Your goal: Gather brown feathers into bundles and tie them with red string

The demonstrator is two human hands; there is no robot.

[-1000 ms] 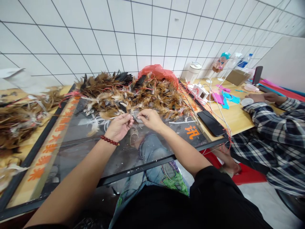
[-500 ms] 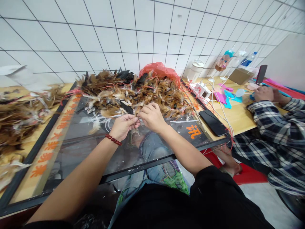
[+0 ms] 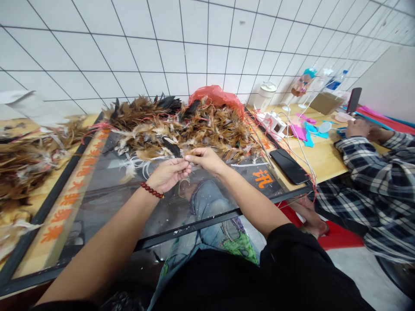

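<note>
My left hand (image 3: 170, 174), with a red bead bracelet at its wrist, is closed in a pinch above the glass tabletop (image 3: 116, 207). Against its fingertips rests my right hand (image 3: 207, 160), also pinching. Whatever lies between the fingers is too small to make out. Just beyond both hands spreads a heap of brown feathers (image 3: 220, 129) with pink ties and a few black feathers. White strips (image 3: 142, 166) and a pale feather lie left of my left hand.
More brown feathers (image 3: 29, 164) lie at the left. A red plastic bag (image 3: 217, 95) sits behind the heap. On the right are a phone (image 3: 289, 166), white charger (image 3: 274, 123), cables, a lidded cup (image 3: 266, 95) and colored scraps. Another person's plaid sleeve (image 3: 359, 157) shows there.
The fingers of my right hand have shifted from curled over the left fingertips to a flatter, more stretched pinch beside them. The view has moved very slightly.
</note>
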